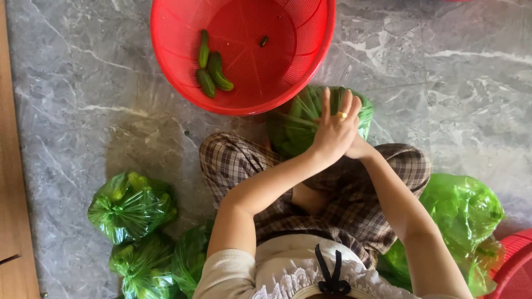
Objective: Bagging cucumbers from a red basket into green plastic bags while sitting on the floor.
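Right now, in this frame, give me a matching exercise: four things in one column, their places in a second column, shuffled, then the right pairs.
Things:
1. cucumbers
2. left hand
3. tied green bags
4. red basket

Places:
A. on the marble floor, beside the person's left knee
B. against the green bag in front of the lap
C. at the top of the view, ahead of the knees
D. inside the red basket

Pairs: 1-D, 2-B, 3-A, 4-C

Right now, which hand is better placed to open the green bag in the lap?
Probably the left hand: it lies on top of the green bag, fingers spread. The right hand is mostly hidden beneath it.
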